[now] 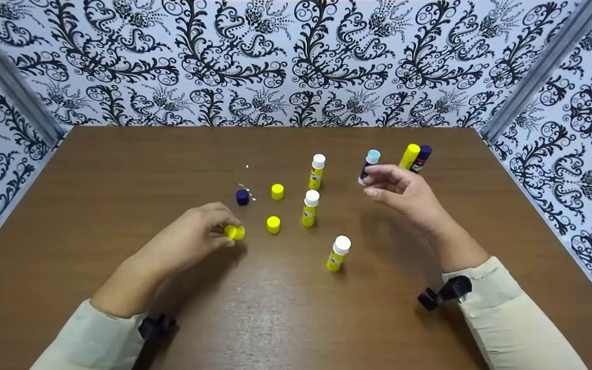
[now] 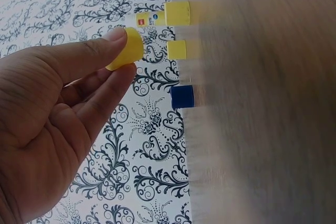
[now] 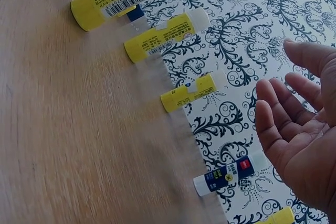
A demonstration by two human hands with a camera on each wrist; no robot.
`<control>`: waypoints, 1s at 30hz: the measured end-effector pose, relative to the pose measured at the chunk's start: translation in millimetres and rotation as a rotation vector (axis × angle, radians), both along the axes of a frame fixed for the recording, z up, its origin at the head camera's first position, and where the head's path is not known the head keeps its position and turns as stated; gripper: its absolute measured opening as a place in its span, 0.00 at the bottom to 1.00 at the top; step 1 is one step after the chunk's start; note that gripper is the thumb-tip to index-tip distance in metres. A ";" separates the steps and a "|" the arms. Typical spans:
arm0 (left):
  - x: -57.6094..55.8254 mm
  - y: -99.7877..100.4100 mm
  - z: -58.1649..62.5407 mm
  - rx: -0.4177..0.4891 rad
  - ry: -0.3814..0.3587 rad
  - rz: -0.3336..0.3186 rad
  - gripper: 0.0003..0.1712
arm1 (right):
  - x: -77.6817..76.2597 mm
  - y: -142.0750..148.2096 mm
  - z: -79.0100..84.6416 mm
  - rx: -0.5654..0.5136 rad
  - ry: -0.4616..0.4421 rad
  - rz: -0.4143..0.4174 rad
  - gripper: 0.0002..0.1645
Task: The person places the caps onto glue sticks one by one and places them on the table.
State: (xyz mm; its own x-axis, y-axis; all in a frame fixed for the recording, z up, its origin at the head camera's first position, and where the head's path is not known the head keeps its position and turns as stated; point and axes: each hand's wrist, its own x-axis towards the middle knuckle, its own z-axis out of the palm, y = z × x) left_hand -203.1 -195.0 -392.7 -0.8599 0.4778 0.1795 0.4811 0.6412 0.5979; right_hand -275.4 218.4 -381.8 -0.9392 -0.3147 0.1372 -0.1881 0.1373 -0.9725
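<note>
My left hand (image 1: 193, 239) pinches a yellow glue stick cap (image 2: 127, 50) between thumb and fingers, just above the table. Two more yellow caps (image 1: 277, 191) and a dark blue cap (image 1: 242, 197) stand on the table beyond it. My right hand (image 1: 409, 198) hovers at the right with loosely bent fingers and nothing in them. Closest to its fingertips in the head view is an uncapped dark blue glue stick (image 3: 227, 177), standing upright. Three uncapped yellow glue sticks (image 1: 335, 259) with white tops stand upright between the hands.
Behind the right hand stand a capped yellow glue stick (image 1: 410, 155) and a capped dark blue one (image 1: 422, 156), side by side. Small pale crumbs (image 1: 248, 191) lie near the blue cap. A patterned wall (image 1: 255, 61) closes off the back of the brown table (image 1: 136, 169).
</note>
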 end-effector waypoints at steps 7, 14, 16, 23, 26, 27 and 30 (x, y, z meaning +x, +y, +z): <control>0.6 0.8 0.7 0.000 0.015 -0.003 0.13 | 1.3 -1.8 0.1 0.019 0.001 0.020 0.28; 1.0 0.7 0.8 0.027 0.006 -0.007 0.14 | 1.0 -1.7 -0.8 0.070 0.021 0.056 0.30; 1.2 0.7 1.2 0.031 0.004 -0.008 0.14 | 1.3 -1.9 -0.8 0.079 0.021 0.065 0.30; 2.3 1.7 2.7 0.036 0.005 -0.006 0.14 | 2.1 -2.3 -2.3 0.108 0.046 0.118 0.29; 2.7 2.4 3.4 0.039 0.015 -0.011 0.14 | 2.3 -2.4 -3.0 0.110 0.047 0.146 0.31; 2.8 2.6 3.7 0.040 0.018 -0.013 0.14 | 2.3 -2.5 -3.3 0.109 0.043 0.156 0.31; 3.4 3.2 4.5 0.043 0.025 -0.015 0.14 | 2.6 -2.7 -4.3 0.110 0.030 0.178 0.33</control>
State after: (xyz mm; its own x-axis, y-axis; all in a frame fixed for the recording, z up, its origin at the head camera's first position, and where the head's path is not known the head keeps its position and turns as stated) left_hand -199.7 -191.8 -388.2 -0.8477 0.4822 0.2213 0.5055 0.6076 0.6126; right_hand -272.8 215.6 -386.0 -0.8637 -0.4897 0.1195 -0.2471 0.2046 -0.9472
